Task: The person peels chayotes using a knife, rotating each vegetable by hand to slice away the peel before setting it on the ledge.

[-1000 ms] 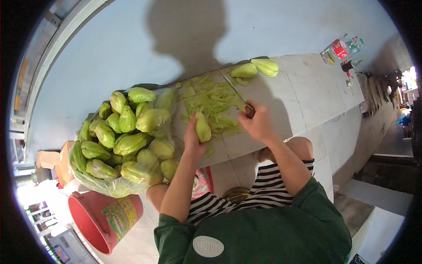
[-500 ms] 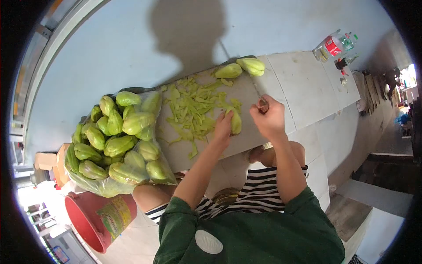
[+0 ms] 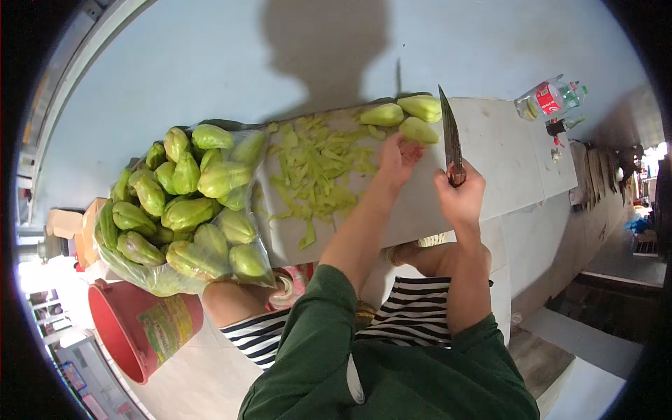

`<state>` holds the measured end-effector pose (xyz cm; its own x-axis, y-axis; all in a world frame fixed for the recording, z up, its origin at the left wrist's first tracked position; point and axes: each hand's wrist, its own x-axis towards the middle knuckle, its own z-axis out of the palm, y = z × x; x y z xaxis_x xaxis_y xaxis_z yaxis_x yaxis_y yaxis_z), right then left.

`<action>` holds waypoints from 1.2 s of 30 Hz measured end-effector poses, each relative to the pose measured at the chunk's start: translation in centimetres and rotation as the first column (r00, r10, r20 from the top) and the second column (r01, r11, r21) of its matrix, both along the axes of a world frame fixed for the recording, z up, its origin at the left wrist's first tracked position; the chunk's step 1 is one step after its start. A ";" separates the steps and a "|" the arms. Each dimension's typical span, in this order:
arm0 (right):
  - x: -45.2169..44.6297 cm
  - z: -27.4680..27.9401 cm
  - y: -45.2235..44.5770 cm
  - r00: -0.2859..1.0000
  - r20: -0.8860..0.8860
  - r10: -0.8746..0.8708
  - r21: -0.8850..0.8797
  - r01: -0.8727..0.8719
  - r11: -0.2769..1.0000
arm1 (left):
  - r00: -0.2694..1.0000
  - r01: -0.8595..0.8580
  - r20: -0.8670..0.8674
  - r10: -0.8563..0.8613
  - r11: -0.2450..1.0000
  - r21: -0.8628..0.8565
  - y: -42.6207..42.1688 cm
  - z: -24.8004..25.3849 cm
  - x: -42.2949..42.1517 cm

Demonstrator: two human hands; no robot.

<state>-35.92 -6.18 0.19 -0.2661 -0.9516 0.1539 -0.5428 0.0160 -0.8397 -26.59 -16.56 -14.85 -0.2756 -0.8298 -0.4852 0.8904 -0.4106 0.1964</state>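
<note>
My right hand (image 3: 463,197) is closed around the brown handle of a knife (image 3: 452,136), whose long dark blade points away from me toward the wall. My left hand (image 3: 400,158) is open, fingers apart, just below a peeled chayote (image 3: 418,130) at the far side of the slab. Whether the fingertips still touch it is hard to make out. Two more pale chayotes, one on the left (image 3: 382,114) and another on the right (image 3: 421,107), lie right behind it. Green peelings (image 3: 315,164) are strewn over the grey slab (image 3: 290,241).
On the left, a clear plastic bag (image 3: 260,262) bulges with several green chayotes (image 3: 187,213). Below it a red bucket (image 3: 115,322) lies tilted on the floor. Clear bottles (image 3: 549,99) stand at the far right by the wall.
My left hand has moved away from me with the peeled chayote, which now rests by the other two. My right hand has turned the knife so its blade stands out beyond the fist.
</note>
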 end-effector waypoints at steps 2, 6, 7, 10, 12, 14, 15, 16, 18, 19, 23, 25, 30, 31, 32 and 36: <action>0.4 0.0 0.1 1.000 -0.025 0.009 -0.006 -0.009 1.000 | 0.999 0.042 -0.028 -0.044 0.998 -0.049 -0.7 -0.7 -0.3; 0.8 -0.1 0.0 0.996 -0.082 0.046 0.011 -0.045 0.999 | 0.997 0.045 0.053 -0.048 0.997 0.055 0.3 2.4 0.1; 0.8 -0.2 0.0 0.995 -0.081 0.057 0.012 -0.056 0.998 | 0.983 0.099 0.150 -0.103 0.994 0.036 0.8 2.9 0.7; 1.0 -0.2 -0.4 0.996 -0.050 0.069 0.022 -0.068 0.997 | 0.910 0.176 0.386 -0.153 0.984 -0.024 2.1 3.5 3.8; 1.5 0.1 -0.4 0.991 -0.109 0.081 0.046 -0.076 0.996 | 0.841 0.205 0.520 -0.150 0.978 -0.049 3.5 3.8 7.0; 2.1 0.1 -0.4 0.987 -0.097 0.127 0.088 -0.119 0.989 | 0.602 0.320 0.795 -0.077 0.935 -0.152 4.6 5.3 10.8; 2.5 0.1 -0.2 0.984 -0.098 0.152 0.132 -0.138 0.982 | 0.595 0.316 0.800 -0.075 0.937 -0.147 5.3 5.5 12.8; 2.8 0.0 -0.2 0.983 -0.093 0.156 0.128 -0.143 0.981 | 0.207 0.393 0.960 0.189 0.882 -0.258 5.7 5.7 14.7; 3.3 -0.2 -0.1 0.971 -0.132 0.201 0.176 -0.177 0.968 | -0.363 0.504 0.709 0.604 0.768 -0.396 6.5 6.6 18.6; 3.4 -0.4 -0.1 0.970 -0.134 0.203 0.173 -0.179 0.969 | -0.509 0.518 0.498 0.702 0.712 -0.474 6.8 7.6 20.7; 4.5 -0.3 0.5 0.946 -0.212 0.245 0.174 -0.210 0.962 | -0.791 0.368 0.440 0.425 0.905 -0.212 9.4 14.1 28.5; 5.2 -0.2 0.6 0.936 -0.240 0.259 0.181 -0.220 0.959 | -0.859 0.284 0.459 0.226 0.957 0.061 10.5 14.3 32.8; 7.0 -1.8 0.6 0.899 -0.294 0.324 0.060 -0.321 0.945 | -0.830 0.271 0.557 0.024 0.890 0.365 11.6 12.9 36.4; 7.4 -1.7 0.8 0.896 -0.294 0.332 0.059 -0.329 0.942 | -0.854 0.292 0.519 0.039 0.861 0.416 11.4 13.1 36.5; 7.9 -1.5 0.9 0.886 -0.301 0.353 0.093 -0.341 0.935 | -0.883 0.301 0.462 0.081 0.854 0.425 11.1 12.9 36.6; 9.4 -0.6 1.5 0.849 -0.359 0.388 0.158 -0.355 0.921 | -0.892 0.316 0.447 0.071 0.804 0.504 11.0 15.1 36.7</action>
<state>-26.49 -4.72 -0.41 0.1721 -0.9813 0.0866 -0.7957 -0.1903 -0.5751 10.14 -5.52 0.23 0.1401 -0.9731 -0.1828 -0.9875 -0.1508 0.0458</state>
